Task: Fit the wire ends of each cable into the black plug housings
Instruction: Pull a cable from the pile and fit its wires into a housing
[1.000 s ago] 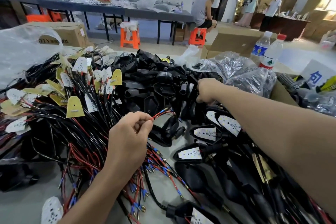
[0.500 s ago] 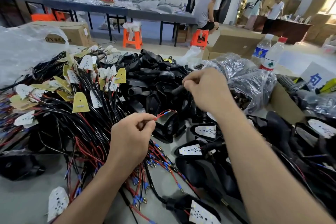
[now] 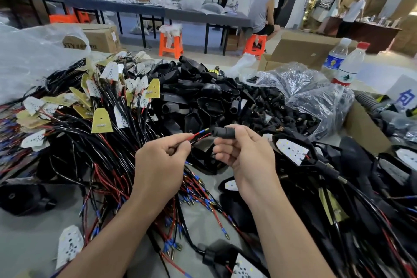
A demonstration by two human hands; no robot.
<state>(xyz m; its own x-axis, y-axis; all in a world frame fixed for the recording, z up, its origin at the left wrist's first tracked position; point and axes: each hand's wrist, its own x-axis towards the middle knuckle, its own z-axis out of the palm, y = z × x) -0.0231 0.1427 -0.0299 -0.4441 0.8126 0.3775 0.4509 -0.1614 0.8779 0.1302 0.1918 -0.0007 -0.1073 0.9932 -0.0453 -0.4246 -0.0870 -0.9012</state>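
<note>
Head view showed the small black plastic plug housing [image 3: 222, 132] pinched by the right hand [image 3: 246, 160], up in the air over the middle of the grey bench [image 3: 27, 232]. The thin red and black wire ends [image 3: 199, 135], pinched by the left hand [image 3: 158, 165], met its open end. Pushing them in looked like the step, and it called for a straight, gentle push. Half a second before, the right hand was over the heap of loose black housings [image 3: 277, 115], away from the wires.

Matt black plastic plug housing [image 3: 223, 132]; crinkly glossy bag [image 3: 316, 97].
</note>
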